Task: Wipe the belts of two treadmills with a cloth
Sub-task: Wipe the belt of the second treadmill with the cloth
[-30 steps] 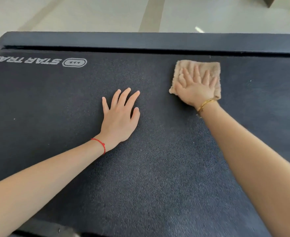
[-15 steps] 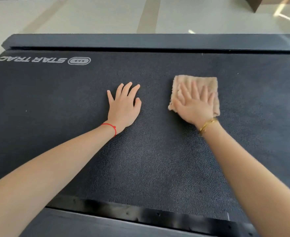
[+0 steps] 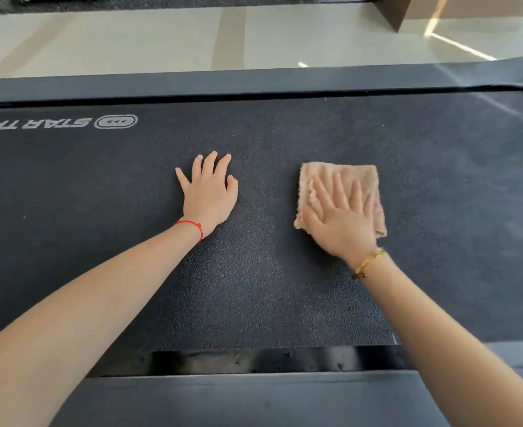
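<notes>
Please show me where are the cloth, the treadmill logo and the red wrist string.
cloth (image 3: pixel 340 174): head view, bare upper part above the fingers.
treadmill logo (image 3: pixel 116 121): head view, oval badge.
red wrist string (image 3: pixel 192 224): head view, over left wrist.

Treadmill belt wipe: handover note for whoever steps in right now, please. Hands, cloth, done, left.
Left hand: open, flat on the belt, bracing, holding nothing.
Right hand: open, fingers spread, pressing the tan cloth flat on the belt, right of centre.
Done: wiping is under way on this belt; how much is covered cannot be told.
Left: finish this belt, including the end with the logo, then wipe the second treadmill.
</notes>
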Available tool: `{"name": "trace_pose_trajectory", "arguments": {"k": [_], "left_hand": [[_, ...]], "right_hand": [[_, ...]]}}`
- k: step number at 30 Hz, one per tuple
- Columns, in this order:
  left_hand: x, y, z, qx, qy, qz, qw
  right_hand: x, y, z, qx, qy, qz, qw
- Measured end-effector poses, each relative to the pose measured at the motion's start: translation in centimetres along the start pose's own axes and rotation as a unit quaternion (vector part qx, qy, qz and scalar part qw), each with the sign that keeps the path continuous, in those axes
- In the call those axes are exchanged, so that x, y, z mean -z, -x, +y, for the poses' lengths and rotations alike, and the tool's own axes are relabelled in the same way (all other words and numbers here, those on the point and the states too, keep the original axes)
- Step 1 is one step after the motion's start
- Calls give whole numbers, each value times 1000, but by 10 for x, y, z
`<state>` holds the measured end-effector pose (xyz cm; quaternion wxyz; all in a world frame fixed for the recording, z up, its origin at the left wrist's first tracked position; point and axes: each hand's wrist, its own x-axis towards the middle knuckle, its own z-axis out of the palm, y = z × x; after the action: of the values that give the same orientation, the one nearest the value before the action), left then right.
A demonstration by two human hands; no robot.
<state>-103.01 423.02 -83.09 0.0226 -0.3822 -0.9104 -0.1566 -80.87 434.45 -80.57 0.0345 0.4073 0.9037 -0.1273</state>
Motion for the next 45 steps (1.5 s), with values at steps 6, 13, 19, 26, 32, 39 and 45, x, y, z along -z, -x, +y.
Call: {"name": "trace_pose_trajectory", "arguments": {"k": [6,13,19,26,32,39,45], "left_hand": [[1,3,-3,-8,3,2,1000],[3,5,-2,-7,-2,-10,1000],[3,7,0,-9,-4,1,1000],[4,13,-2,-11,-5,-8,1000],[5,20,-1,-9,-9,-9,1000],[7,24,-1,-9,-5,-11,1000],[10,40,-2,-15,-7,-19,1000]], "right_hand": [[-27,76,-35,137,17,52,989],[0,63,25,-11,-5,20,1000],[-22,109,-24,89,6,38,995],[-16,123,15,90,25,47,995],[-12,109,6,-27,10,49,998],[-27,145,-12,121,-4,19,992],[-5,122,44,-87,-18,55,994]]}}
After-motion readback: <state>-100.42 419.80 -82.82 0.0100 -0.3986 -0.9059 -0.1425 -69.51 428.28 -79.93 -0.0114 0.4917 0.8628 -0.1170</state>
